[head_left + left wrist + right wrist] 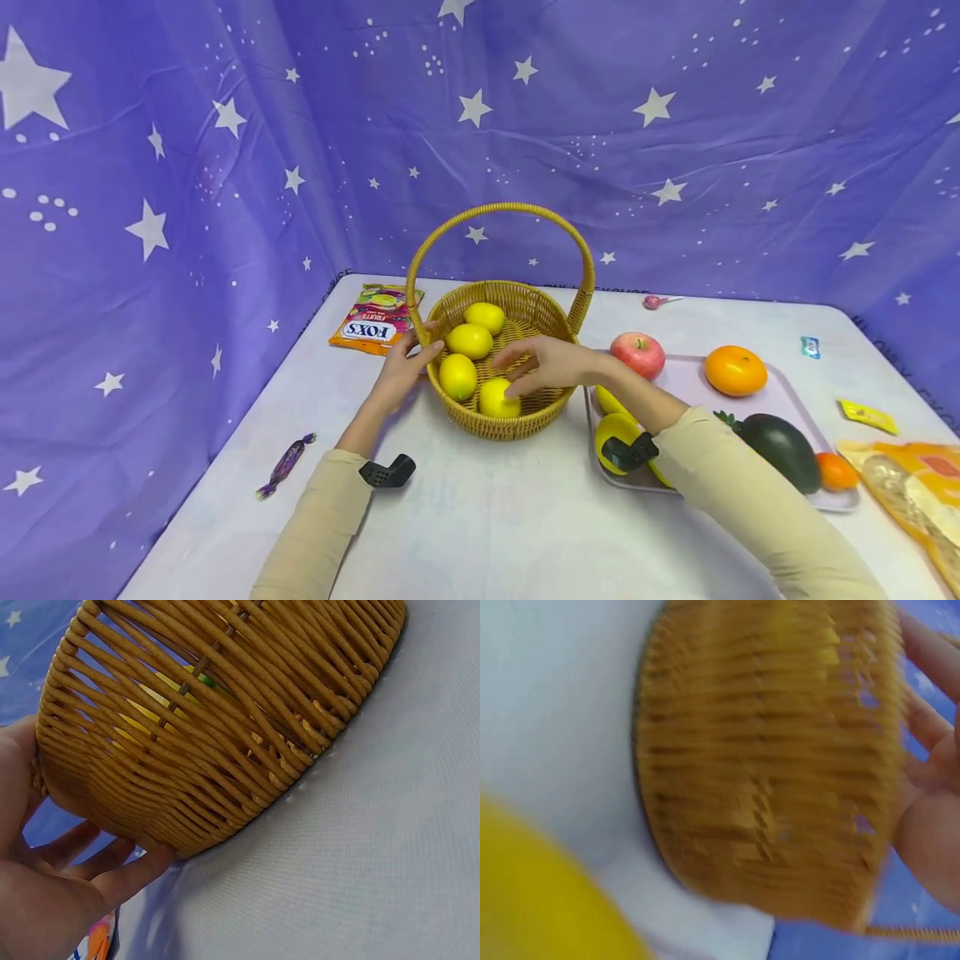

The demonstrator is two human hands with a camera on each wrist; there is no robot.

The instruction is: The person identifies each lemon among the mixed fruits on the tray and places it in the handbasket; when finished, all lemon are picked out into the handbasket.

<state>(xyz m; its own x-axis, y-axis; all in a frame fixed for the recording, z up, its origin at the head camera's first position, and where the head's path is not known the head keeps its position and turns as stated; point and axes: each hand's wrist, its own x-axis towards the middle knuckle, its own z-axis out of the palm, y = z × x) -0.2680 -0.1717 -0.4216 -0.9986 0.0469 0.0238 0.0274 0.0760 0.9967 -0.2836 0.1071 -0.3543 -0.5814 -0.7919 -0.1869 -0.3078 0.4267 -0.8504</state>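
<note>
A yellow-brown wicker basket (pixel 501 429) with a tall hoop handle stands on the white table, and several lemons lie inside it. My left hand (pixel 396 377) holds its left side, the thumb over the rim and the fingers against the outer wall; the left wrist view shows those fingers spread under the weave (pixel 187 750). Inside the basket's right half, my right hand (pixel 553 364) hovers with loosely bent fingers, the tips right at the nearest lemon (pixel 498 400). Another lemon (pixel 457 377) lies close to the left thumb. The right wrist view is blurred, with that hand beyond the rim.
A pale tray (pixel 682 375) on the right carries an apple (pixel 637 356), an orange (pixel 735 372), a dark green fruit (pixel 780 452) and yellow fruit partly behind the right forearm. A candy bag (pixel 371 321) lies behind the left hand. A purple wrapped candy (pixel 285 467) and a lollipop (pixel 652 302) lie apart.
</note>
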